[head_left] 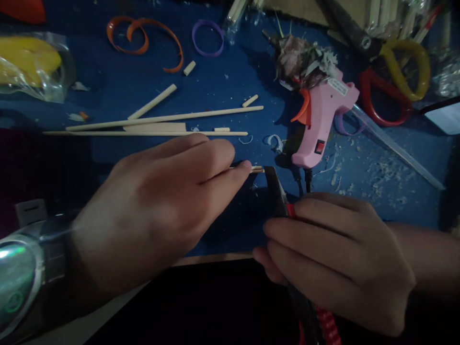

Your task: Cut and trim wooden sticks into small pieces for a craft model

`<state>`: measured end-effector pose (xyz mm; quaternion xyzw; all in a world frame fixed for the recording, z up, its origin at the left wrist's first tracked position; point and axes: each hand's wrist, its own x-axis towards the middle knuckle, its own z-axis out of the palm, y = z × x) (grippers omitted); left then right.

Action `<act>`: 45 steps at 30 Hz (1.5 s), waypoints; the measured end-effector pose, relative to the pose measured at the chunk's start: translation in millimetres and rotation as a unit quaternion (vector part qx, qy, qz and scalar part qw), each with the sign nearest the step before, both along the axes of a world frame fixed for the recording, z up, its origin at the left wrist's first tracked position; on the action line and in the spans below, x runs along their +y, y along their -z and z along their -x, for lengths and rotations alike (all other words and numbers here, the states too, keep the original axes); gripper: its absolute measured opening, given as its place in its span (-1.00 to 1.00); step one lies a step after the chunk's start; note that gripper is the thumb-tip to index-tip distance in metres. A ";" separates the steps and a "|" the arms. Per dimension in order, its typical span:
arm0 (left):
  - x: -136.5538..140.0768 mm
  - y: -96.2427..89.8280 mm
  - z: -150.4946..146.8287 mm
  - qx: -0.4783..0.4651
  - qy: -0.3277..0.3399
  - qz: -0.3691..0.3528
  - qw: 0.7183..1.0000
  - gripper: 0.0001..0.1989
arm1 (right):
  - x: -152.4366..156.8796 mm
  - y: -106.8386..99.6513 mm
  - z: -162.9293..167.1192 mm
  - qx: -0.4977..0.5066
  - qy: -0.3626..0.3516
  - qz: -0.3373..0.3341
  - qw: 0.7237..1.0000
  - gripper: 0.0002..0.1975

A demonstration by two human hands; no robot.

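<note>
My left hand (168, 196), with a watch (21, 282) on its wrist, is closed around thin wooden sticks (257, 169). Only their short ends show past my fingertips. Close to those ends is the blunt black tip of a red-and-black hand cutter (275, 184), with a narrow silver blade edge along it. My right hand (334, 249) is wrapped around this cutter, and a ridged red grip comes out below. Whether the cutter touches the sticks, I cannot tell. Beyond my left hand lie long wooden sticks (172, 116) and short cut pieces (189, 68).
A pink glue gun (321, 115) lies on the blue table (230, 86), its front covered in debris. Scissors (384, 91) with red and yellow handles are at upper right. Orange curled strips (143, 21), a purple ring (207, 38) and a bagged yellow item (28, 62) lie further back.
</note>
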<state>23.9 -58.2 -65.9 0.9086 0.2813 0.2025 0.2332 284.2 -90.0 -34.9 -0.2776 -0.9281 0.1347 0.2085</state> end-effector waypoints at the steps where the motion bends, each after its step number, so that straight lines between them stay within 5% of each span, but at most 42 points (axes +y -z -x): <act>1: 1.4 -1.8 -0.7 0.030 -0.057 -0.021 0.998 -0.66 | 0.0 0.3 0.2 0.002 -0.001 -0.002 1.000 -0.76; 6: 5.2 -11.0 -3.7 0.095 -0.089 -0.074 0.989 -0.63 | 2.5 1.6 1.7 -0.001 -0.006 -0.007 1.000 -0.77; 16: 4.2 -14.8 -6.4 0.092 -0.093 -0.061 0.990 -0.59 | 16.2 -2.1 5.1 -0.001 -0.056 -0.025 0.998 -0.81; 20: 5.0 -15.8 -6.2 0.096 -0.099 -0.051 0.989 -0.57 | 8.7 -0.3 6.0 -0.009 -0.017 -0.015 1.000 -0.86; 45: 12.1 -8.0 -8.1 0.094 -0.039 -0.100 0.990 -0.72 | 7.9 18.6 6.5 -0.022 -0.097 -0.107 0.989 -0.87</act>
